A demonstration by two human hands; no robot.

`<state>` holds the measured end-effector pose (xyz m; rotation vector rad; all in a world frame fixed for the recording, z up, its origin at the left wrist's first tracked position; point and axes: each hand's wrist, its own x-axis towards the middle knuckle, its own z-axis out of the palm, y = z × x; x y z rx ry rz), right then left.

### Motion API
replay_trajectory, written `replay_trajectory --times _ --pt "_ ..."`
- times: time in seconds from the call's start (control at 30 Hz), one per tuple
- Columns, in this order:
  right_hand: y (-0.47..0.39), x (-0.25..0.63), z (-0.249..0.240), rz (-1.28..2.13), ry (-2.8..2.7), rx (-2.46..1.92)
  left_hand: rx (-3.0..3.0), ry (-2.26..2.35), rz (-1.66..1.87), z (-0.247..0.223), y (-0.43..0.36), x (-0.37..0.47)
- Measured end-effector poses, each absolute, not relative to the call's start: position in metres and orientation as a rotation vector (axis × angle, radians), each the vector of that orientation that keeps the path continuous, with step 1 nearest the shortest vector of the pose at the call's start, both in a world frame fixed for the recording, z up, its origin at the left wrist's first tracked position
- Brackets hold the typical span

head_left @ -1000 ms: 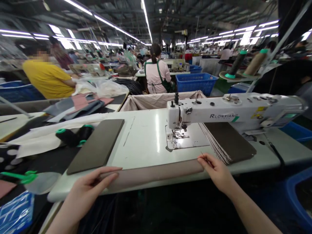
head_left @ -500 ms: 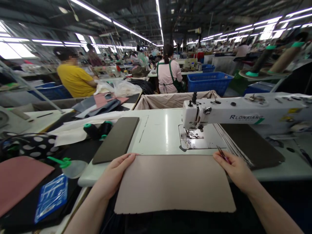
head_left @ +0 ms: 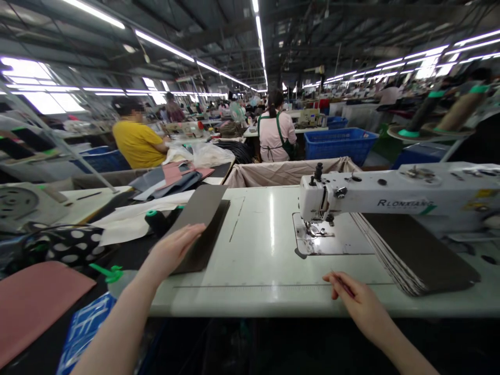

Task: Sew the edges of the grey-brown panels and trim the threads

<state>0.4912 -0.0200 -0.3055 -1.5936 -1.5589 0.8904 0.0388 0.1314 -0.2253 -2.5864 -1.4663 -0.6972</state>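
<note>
At the left of the table, my left hand (head_left: 180, 245) grips a flat grey-brown fabric panel (head_left: 205, 200) by its near side, its thumb hidden. The panel is tilted over a dark panel stack (head_left: 216, 224), and I cannot tell whether the two touch along the far edge. My right hand (head_left: 353, 297) is closed around small thread snips (head_left: 346, 286), mostly hidden in the palm, above the table's front edge. Ahead of that hand is the needle area of a white sewing machine (head_left: 390, 192).
Right of the needle plate lies a thick stack of dark panels (head_left: 422, 255). Thread cones (head_left: 156, 221), an oil bottle (head_left: 117, 276) and a pink panel (head_left: 39, 297) are at left. Behind the table stands a cloth-lined bin (head_left: 269, 174). Two co-workers sit farther off.
My left hand has carried the panel from the table's front edge to the left stack. My right hand has let go of the panel's corner and keeps the snips.
</note>
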Motion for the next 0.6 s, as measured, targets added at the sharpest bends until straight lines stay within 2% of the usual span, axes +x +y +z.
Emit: replay_trajectory --times 0.13,0.23,0.37,0.47,0.6 --pt "-0.03 0.497 -0.324 0.894 -1.61 -1.634 -2.661 -1.494 -0.534 -0.291 0.137 0.017" --pt "-0.039 0.509 -0.328 0.809 -1.628 -1.665 -2.681 -1.526 -0.49 -0.307 0.13 0.007" --pt "-0.049 0.542 -0.31 0.283 -1.624 -1.67 -2.624 -1.602 -0.497 -0.306 0.12 0.011" --pt "-0.052 0.577 -0.293 -0.166 -1.517 -1.927 -2.603 -1.608 -0.644 -0.312 0.112 0.035" --pt "-0.053 0.618 -0.292 -0.302 -1.567 -2.232 -2.776 -1.415 -0.691 -0.326 0.097 0.09"
